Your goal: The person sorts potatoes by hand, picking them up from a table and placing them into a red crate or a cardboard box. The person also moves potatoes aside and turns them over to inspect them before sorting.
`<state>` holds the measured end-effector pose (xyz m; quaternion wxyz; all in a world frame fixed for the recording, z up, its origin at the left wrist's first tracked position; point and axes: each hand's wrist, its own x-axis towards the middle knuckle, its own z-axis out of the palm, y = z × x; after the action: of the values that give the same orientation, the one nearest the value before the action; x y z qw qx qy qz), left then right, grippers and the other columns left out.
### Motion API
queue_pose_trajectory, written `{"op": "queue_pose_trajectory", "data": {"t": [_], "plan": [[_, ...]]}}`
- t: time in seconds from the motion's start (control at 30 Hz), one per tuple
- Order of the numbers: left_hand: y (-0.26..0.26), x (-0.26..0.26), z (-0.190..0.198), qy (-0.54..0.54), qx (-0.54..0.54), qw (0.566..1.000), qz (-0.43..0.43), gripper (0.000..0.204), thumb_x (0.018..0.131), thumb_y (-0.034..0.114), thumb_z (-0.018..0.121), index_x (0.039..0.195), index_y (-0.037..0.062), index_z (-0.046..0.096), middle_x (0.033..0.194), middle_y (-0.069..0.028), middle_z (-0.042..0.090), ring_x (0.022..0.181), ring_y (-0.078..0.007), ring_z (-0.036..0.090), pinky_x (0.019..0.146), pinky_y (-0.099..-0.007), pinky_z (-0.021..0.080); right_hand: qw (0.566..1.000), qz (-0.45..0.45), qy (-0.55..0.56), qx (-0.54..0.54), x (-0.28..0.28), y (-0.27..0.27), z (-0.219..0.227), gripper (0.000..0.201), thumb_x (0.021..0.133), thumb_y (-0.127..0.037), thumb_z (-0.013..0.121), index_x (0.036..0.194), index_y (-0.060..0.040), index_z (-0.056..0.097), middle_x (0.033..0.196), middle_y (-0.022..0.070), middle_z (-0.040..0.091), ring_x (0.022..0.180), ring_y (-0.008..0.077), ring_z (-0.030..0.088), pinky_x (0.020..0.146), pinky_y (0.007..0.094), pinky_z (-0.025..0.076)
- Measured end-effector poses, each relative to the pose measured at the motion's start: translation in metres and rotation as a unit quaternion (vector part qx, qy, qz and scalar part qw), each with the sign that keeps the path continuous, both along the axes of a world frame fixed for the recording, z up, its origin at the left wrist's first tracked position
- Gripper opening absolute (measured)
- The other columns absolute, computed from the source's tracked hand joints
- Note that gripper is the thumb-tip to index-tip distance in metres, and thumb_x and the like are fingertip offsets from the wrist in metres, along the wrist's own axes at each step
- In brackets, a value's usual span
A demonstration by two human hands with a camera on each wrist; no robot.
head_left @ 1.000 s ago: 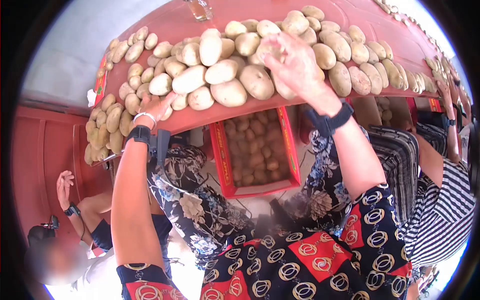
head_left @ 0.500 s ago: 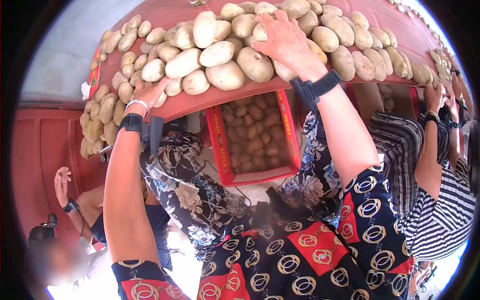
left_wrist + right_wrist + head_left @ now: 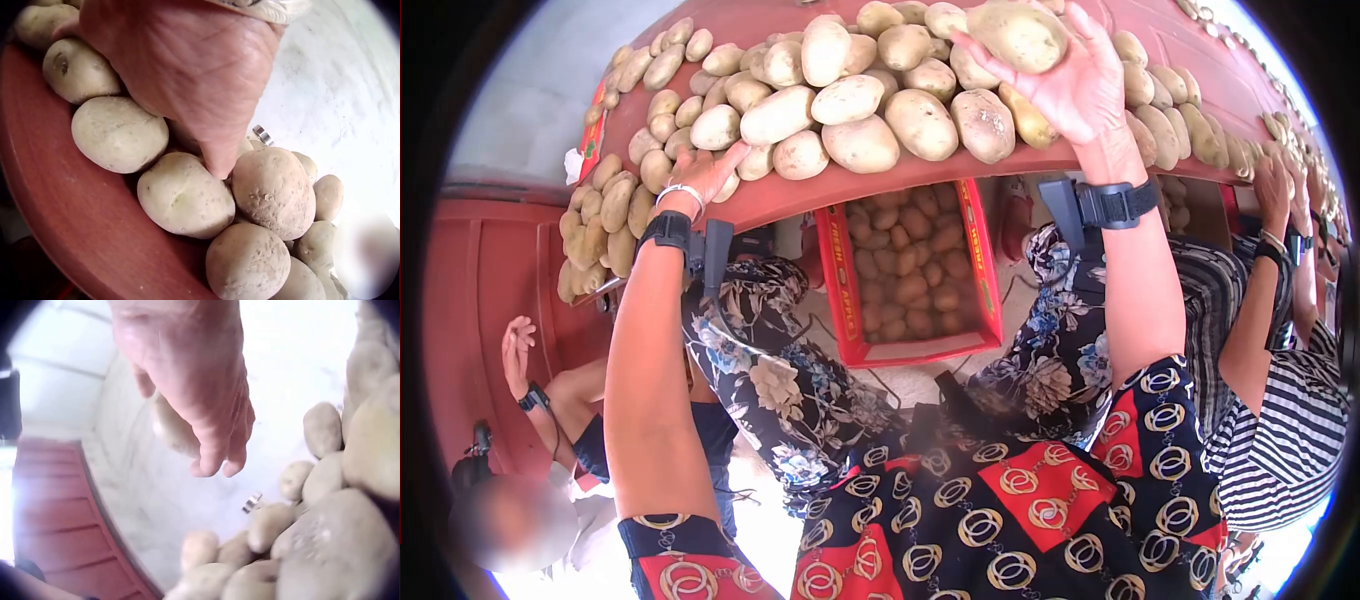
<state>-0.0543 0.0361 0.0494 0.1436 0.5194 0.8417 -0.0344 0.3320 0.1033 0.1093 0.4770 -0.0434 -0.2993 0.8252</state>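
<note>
In the head view my right hand [image 3: 1090, 95] is raised over the right part of the pile and grips a large pale potato [image 3: 1020, 37], palm turned toward me. The right wrist view shows this potato [image 3: 175, 428] partly covered by the thumb and fingers. My left hand [image 3: 705, 175] rests on the potatoes at the left, near the table's front edge. Seen from the left wrist, that hand [image 3: 187, 69] lies over the row, one fingertip reaching down between a smooth potato [image 3: 186, 195] and a rougher one [image 3: 274, 192].
Potatoes [image 3: 858, 145] are heaped along the red table [image 3: 800, 200]. Below its edge stands a red box [image 3: 915, 352] holding more potatoes. Another person sits at the left, and a person in a striped top [image 3: 1290, 430] works at the right.
My right hand reached down onto a potato in the pile, then lifted one and turned palm-up, moving right. The left hand has stayed on the left potatoes.
</note>
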Motion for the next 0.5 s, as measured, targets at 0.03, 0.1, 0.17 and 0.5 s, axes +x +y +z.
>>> {"op": "queue_pose_trajectory", "data": {"t": [0.03,0.1,0.17,0.5], "plan": [[0.001,-0.001,-0.002,-0.009,0.014,1.000,-0.001,0.115,0.067,0.085,0.036,0.135,-0.0074,0.036,0.148,-0.0279,0.011,0.135,-0.0414,0.025,0.111,-0.0444,0.021,0.994,0.003,-0.084,-0.074,0.001,0.008,-0.008,0.049,0.085,-0.030,0.057,0.126,-0.0042,0.046,0.126,0.0200,0.050,0.117,0.0359,0.049,0.087,0.0341,0.049],[0.004,-0.005,-0.005,-0.006,0.004,1.000,-0.001,0.115,0.067,0.085,0.037,0.136,-0.0063,0.035,0.148,-0.0276,0.011,0.135,-0.0409,0.024,0.111,-0.0443,0.021,0.993,0.031,-0.115,-0.013,0.000,0.005,-0.025,0.045,0.085,-0.026,0.059,0.123,-0.0051,0.049,0.122,0.0181,0.052,0.108,0.0357,0.055,0.081,0.0350,0.051],[0.005,-0.006,-0.001,-0.002,-0.009,1.000,0.000,0.115,0.067,0.085,0.037,0.138,-0.0053,0.033,0.149,-0.0272,0.010,0.136,-0.0405,0.023,0.111,-0.0442,0.020,0.985,0.047,-0.142,0.085,-0.009,-0.008,-0.031,0.032,0.089,-0.020,0.055,0.118,-0.0044,0.053,0.111,0.0134,0.060,0.091,0.0302,0.065,0.066,0.0285,0.055],[0.004,-0.006,-0.006,0.023,-0.029,0.999,0.000,0.115,0.067,0.086,0.034,0.141,-0.0006,0.029,0.149,-0.0274,0.008,0.138,-0.0403,0.015,0.111,-0.0500,0.012,0.801,0.217,-0.365,0.423,-0.045,-0.050,-0.052,0.035,0.076,-0.018,0.071,0.107,-0.0066,0.059,0.094,0.0033,0.062,0.086,0.0128,0.057,0.075,0.0263,0.047]]}}
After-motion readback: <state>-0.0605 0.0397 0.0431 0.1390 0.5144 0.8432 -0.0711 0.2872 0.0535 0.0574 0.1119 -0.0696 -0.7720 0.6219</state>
